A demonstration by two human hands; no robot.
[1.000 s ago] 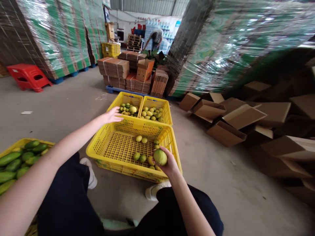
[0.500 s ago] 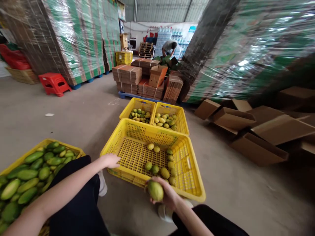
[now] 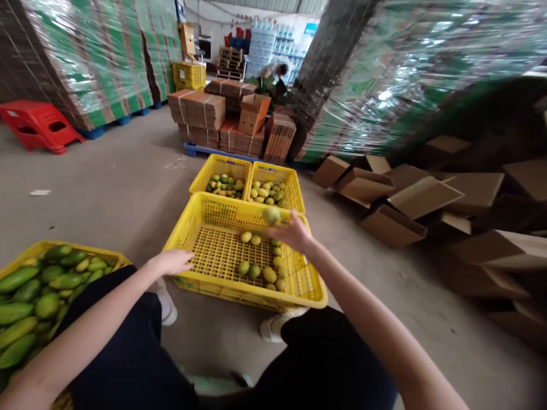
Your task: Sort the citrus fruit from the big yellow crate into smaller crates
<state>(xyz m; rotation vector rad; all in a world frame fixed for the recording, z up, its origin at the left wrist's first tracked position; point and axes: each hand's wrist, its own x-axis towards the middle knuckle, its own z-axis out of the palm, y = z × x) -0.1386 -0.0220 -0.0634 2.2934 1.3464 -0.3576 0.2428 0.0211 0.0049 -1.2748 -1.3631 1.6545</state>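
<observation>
A large yellow crate (image 3: 200, 285) stands on the floor before me, with several green-yellow fruits (image 3: 269, 274) mostly along its right side. My left hand (image 3: 173, 262) rests on the crate's left rim, fingers apart and holding nothing. Over the back right of the crate is my right hand (image 3: 293, 232), its fingers spread. A single fruit (image 3: 271, 215), slightly blurred, is just beyond those fingertips and looks clear of the hand. Behind stand two smaller yellow crates, the left one (image 3: 196, 177) and the right one (image 3: 298, 191), both with fruits inside.
A crate (image 3: 122, 259) heaped with green fruits is at my left. Cardboard boxes (image 3: 393, 225) lie on the right. Bundled cartons (image 3: 200, 108) stand behind the crates, a red stool (image 3: 40, 122) at the far left. A person (image 3: 277, 68) bends in the background.
My right hand has moved from the near side of the large crate to its back right, and its fruit has left the hand. The view has shifted to the right.
</observation>
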